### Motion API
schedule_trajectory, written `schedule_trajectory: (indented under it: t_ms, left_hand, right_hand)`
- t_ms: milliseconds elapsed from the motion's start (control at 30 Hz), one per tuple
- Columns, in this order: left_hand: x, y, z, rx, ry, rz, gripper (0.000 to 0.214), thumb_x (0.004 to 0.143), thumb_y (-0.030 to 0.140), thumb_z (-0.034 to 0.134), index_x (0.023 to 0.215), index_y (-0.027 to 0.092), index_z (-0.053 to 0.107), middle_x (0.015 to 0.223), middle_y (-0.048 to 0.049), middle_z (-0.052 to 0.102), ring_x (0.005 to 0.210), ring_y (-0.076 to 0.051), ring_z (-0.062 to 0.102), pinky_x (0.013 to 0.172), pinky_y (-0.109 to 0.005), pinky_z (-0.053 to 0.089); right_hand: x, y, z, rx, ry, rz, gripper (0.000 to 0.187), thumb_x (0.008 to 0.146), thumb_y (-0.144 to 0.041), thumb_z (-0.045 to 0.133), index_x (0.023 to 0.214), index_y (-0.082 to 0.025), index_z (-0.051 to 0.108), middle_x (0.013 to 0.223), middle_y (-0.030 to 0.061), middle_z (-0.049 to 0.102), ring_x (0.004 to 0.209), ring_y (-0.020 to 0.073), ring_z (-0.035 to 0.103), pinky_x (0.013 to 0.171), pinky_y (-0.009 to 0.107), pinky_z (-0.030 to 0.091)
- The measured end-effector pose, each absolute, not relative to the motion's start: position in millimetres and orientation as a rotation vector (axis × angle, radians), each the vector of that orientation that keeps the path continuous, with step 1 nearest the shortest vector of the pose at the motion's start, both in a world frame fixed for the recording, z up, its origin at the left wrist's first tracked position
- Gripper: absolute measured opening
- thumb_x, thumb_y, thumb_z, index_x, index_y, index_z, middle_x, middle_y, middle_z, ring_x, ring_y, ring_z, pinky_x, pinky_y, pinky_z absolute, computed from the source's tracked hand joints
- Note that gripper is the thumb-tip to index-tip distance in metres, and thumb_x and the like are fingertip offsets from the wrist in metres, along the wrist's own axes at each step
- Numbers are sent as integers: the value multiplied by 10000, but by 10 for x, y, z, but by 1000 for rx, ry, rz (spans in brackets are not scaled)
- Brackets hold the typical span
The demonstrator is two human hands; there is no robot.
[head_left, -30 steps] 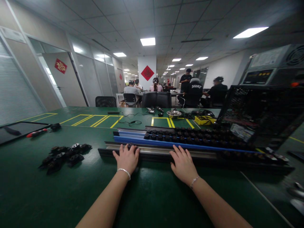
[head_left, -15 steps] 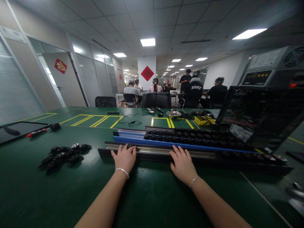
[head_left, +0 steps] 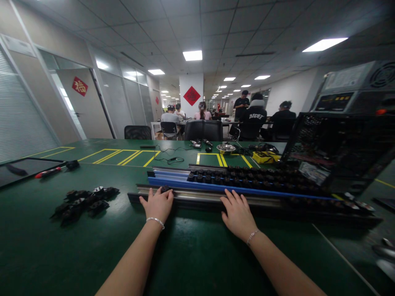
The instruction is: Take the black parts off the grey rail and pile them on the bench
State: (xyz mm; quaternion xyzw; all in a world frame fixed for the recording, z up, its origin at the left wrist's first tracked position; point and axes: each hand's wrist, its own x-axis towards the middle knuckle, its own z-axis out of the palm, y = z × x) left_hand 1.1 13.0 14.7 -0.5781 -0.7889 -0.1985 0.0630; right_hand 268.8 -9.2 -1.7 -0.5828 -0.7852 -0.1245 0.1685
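A long black rail with a silvery channel (head_left: 197, 194) lies across the table in front of me. At its left part my left hand (head_left: 157, 206) has its fingers closed about a small black part (head_left: 166, 189), which sits at the channel and is partly covered by the fingers. Farther right, my right hand (head_left: 239, 211) rests on the same rail, fingers stretched out and apart. Dark small pieces fill the rail's right end, too dim to make out well. Behind it is a blue-edged rail (head_left: 173, 182) with rows of similar black parts (head_left: 226, 181).
Loose black parts (head_left: 83, 201) lie in a pile at left, near a red-tipped tool (head_left: 47, 172) and a dark flat panel (head_left: 15, 170). An opened computer case (head_left: 336, 152) stands at right. Farther back are a metal bowl (head_left: 226, 148), a yellow box (head_left: 265, 157) and cables.
My left hand has shifted slightly left along the rail, and the small black part has moved with it. My right hand stays in place.
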Motion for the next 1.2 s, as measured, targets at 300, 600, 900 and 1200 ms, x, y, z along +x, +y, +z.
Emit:
schedule_trajectory:
  t_ms: [300, 600, 900, 1200]
  left_hand:
    - [-59, 138, 174, -1701, -2447, -613, 362, 826, 440, 312, 1009, 449, 624, 1265, 22, 531, 1264, -345, 304, 963, -656, 141]
    - [-86, 146, 165, -1710, -2419, -669, 356, 828, 414, 324, 983, 427, 644, 1267, 26, 527, 1264, -333, 302, 970, -636, 171]
    - [-112, 140, 187, -1669, -2443, -663, 361, 826, 402, 323, 980, 415, 649, 1264, 11, 529, 1256, -323, 318, 966, -632, 196]
    - [-175, 169, 161, -1573, -2447, -711, 346, 813, 408, 349, 959, 402, 662, 1278, 14, 515, 1273, -298, 289, 991, -595, 201]
  right_hand:
    - [2689, -93, -1, -1671, -2242, -346, 427, 752, -245, 455, 1173, -213, 518, 1387, 80, 362, 1279, 270, 257, 1036, 449, 135]
    - [2684, -96, 6, -1671, -2247, -344, 425, 757, -248, 457, 1177, -214, 513, 1391, 83, 356, 1285, 265, 249, 1036, 451, 135]
    - [2682, -89, -5, -1664, -2248, -344, 427, 755, -249, 465, 1178, -212, 512, 1391, 87, 354, 1283, 266, 250, 1033, 450, 138]
    - [2690, -85, -12, -1665, -2246, -351, 426, 756, -251, 464, 1177, -212, 514, 1391, 85, 356, 1284, 266, 249, 1035, 455, 139]
